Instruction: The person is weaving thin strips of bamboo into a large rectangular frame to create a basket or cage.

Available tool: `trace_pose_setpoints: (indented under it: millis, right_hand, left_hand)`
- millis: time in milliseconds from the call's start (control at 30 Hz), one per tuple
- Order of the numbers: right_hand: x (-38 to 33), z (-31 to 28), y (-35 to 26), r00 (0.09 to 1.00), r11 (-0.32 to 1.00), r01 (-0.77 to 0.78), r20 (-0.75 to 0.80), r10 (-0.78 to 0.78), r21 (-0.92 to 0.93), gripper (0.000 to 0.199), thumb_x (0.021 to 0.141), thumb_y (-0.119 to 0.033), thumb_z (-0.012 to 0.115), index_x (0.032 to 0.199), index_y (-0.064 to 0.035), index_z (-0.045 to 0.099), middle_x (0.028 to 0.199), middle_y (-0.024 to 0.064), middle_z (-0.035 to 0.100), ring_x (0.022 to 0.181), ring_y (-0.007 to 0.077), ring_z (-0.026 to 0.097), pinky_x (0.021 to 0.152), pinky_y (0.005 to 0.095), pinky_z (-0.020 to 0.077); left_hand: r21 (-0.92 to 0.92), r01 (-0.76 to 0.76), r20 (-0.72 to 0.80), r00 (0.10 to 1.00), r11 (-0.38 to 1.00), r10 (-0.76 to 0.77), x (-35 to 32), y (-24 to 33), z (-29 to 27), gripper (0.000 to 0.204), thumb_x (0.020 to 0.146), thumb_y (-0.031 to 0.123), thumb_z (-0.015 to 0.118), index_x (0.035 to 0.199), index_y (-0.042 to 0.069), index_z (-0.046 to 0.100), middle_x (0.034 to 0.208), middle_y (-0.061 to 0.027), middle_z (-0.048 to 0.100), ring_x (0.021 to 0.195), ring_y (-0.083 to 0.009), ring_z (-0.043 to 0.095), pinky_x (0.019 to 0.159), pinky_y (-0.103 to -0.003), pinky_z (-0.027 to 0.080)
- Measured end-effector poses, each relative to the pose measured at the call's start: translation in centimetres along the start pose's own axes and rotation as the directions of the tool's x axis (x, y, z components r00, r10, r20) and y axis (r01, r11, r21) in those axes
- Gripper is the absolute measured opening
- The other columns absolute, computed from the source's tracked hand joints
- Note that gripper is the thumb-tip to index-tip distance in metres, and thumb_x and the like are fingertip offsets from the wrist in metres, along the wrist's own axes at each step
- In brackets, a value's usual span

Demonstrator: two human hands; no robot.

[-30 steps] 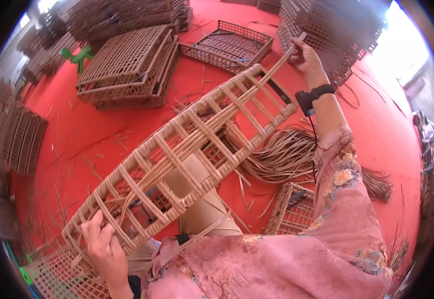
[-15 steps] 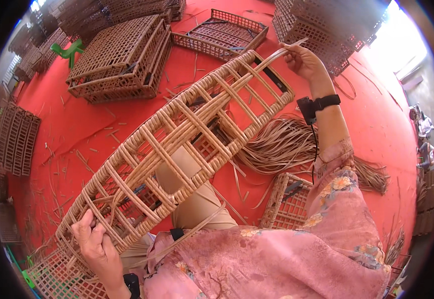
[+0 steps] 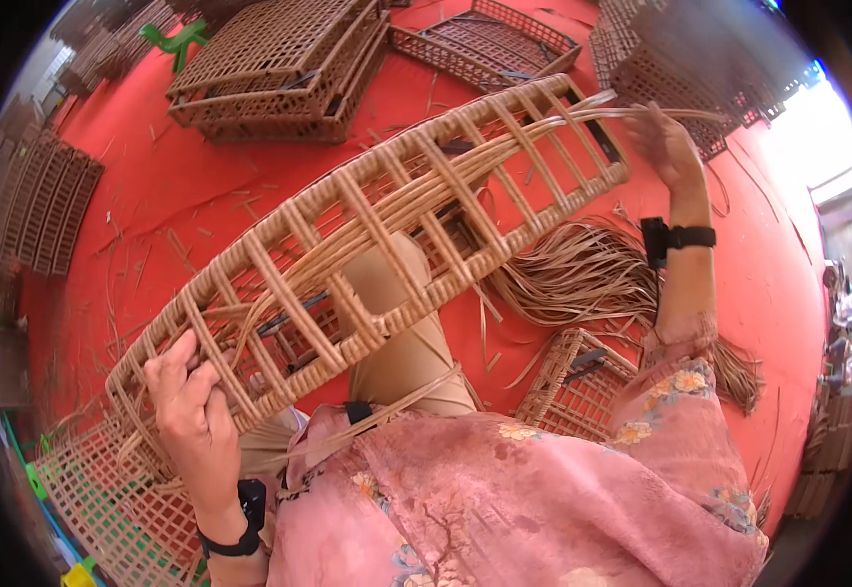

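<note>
A long wicker basket (image 3: 384,315), its open slatted side turned up, slants across my lap from lower left to upper right. At its lower left end my left hand (image 3: 194,416) is closed round the woven bars. Several pale rattan strands (image 3: 408,231) run lengthwise through the slats and come out past the far right end. There my right hand (image 3: 663,147) is raised beside the strand ends, apart from the basket; its fingers are smeared by motion, and I cannot tell whether they grip a strand. A loose strand stretches rightward past that hand.
A bundle of rattan strips (image 3: 577,274) lies on the red floor covering (image 3: 142,225), right of my knee. A smaller wicker basket (image 3: 582,391) sits near my right elbow. Stacked trays (image 3: 279,68), a single tray (image 3: 489,44) and a green stool (image 3: 179,41) stand farther off.
My right hand has moved right, away from the basket's end, where its fingers pinched a strand before. The basket has shifted right and tilted slightly flatter. My left hand keeps its hold.
</note>
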State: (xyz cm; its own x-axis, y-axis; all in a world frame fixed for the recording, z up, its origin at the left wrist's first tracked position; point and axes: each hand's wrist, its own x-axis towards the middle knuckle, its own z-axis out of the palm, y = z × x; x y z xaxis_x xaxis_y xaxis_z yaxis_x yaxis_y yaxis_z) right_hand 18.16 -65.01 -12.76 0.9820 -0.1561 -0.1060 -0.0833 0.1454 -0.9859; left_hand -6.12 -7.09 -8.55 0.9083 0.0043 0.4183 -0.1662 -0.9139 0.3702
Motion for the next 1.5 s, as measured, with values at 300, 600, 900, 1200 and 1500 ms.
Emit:
trace_pose_setpoints:
  millis: [300,600,900,1200,1500]
  right_hand:
    - [-2.4,-0.2,-2.1,0.932,0.918,0.349,0.032,-0.361,0.187,0.016,0.093,-0.016,0.065,0.102,-0.0039,0.068,0.088,0.0066,0.071,0.073,0.0144,0.067,0.058,0.0222,0.0533]
    - [-2.7,0.6,-2.7,0.883,0.838,0.463,-0.066,-0.465,0.287,0.014,0.092,-0.015,0.064,0.1,-0.0034,0.067,0.085,0.0066,0.069,0.073,0.016,0.068,0.057,0.0241,0.0538]
    - [-7.2,4.2,-4.2,0.84,0.81,0.539,-0.079,-0.537,0.231,0.014,0.094,-0.016,0.062,0.099,-0.0025,0.066,0.084,0.0047,0.068,0.07,0.0147,0.066,0.057,0.0251,0.0519]
    - [-3.9,-1.7,-0.5,0.922,0.863,0.386,-0.09,-0.378,0.326,0.013,0.092,-0.015,0.064,0.097,-0.0037,0.067,0.086,0.007,0.069,0.073,0.0169,0.066,0.057,0.0252,0.0529]
    - [-3.3,-0.8,0.8,0.954,0.871,0.301,-0.12,-0.276,0.387,0.013,0.094,-0.017,0.062,0.096,-0.0045,0.066,0.086,0.0068,0.069,0.074,0.0158,0.067,0.06,0.0255,0.0568]
  left_hand:
    - [0.008,-0.044,-0.024,0.999,0.999,0.045,0.1,-0.4,0.2,0.024,0.069,-0.015,0.053,0.087,-0.005,0.065,0.114,-0.0127,0.063,0.097,-0.028,0.054,0.086,-0.035,0.047]
    - [-0.046,-0.079,-0.032,0.996,0.996,0.077,0.8,0.1,0.4,0.022,0.069,-0.015,0.054,0.086,-0.005,0.065,0.111,-0.0134,0.063,0.099,-0.0296,0.055,0.087,-0.038,0.047]
    - [-0.052,0.022,0.004,1.0,0.998,-0.022,0.2,-0.3,0.3,0.022,0.072,-0.015,0.054,0.09,-0.008,0.064,0.114,-0.0147,0.062,0.103,-0.0299,0.053,0.089,-0.038,0.045]
    - [0.026,-0.051,-0.015,0.999,0.998,0.051,1.5,-0.2,0.4,0.024,0.072,-0.015,0.053,0.091,-0.006,0.065,0.111,-0.0149,0.063,0.101,-0.0308,0.055,0.087,-0.038,0.047]
    - [0.027,0.016,0.002,1.0,1.0,-0.016,1.5,0.9,-1.5,0.024,0.078,-0.003,0.055,0.1,-0.001,0.063,0.113,-0.0153,0.061,0.104,-0.0316,0.056,0.092,-0.041,0.044]
